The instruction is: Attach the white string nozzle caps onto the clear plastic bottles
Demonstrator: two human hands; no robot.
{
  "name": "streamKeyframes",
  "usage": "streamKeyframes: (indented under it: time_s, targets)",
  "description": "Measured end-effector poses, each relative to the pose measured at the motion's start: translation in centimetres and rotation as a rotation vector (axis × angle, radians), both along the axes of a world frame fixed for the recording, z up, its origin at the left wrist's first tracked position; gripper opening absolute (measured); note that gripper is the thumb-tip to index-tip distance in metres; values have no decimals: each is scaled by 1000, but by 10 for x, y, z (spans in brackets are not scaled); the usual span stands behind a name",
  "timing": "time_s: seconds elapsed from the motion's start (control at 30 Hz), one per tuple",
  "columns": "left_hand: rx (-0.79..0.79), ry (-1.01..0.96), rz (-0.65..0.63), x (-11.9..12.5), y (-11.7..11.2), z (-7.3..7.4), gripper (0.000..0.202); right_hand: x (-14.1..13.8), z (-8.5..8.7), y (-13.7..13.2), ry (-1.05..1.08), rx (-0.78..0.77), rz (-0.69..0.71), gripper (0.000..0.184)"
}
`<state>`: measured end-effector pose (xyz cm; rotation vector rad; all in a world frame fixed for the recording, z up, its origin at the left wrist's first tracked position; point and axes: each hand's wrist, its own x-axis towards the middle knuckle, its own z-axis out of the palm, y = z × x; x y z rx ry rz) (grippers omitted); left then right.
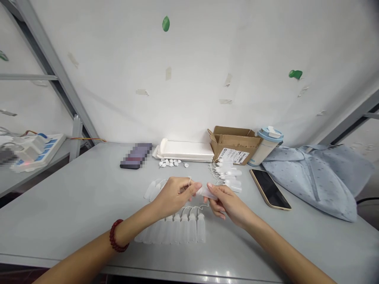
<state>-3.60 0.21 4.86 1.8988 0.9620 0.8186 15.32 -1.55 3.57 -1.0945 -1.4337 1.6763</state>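
Note:
Between my two hands is a small translucent plastic bottle point(209, 193), lying nearly level above the table. My right hand point(229, 201) is closed on its body, thumb on top. At the neck end, the thumb and fingers of my left hand point(174, 194) are pinched together, with a thin white tube looping up by the fingers. Whether a cap sits under them is hidden. A row of similar bottles point(184, 230) with thin bent tubes lies in front of my hands. More bottles point(151, 189) lie partly behind my left hand.
Small white caps point(169, 162) lie before a stack of white packets point(186, 150). Loose bottles point(229, 172) are heaped by a cardboard box point(233, 144). A tumbler point(264, 148), a phone point(271, 190) and light-blue cloth point(316, 173) stand right; a dark pixelated object point(136, 156) lies left.

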Motion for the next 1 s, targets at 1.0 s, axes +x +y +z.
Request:
streamKeyframes:
  time_s: [1.0]
  targets:
    - [-283,-8,21,-1,8,-6,46,-4,4,-2,-110,134,-54,41]
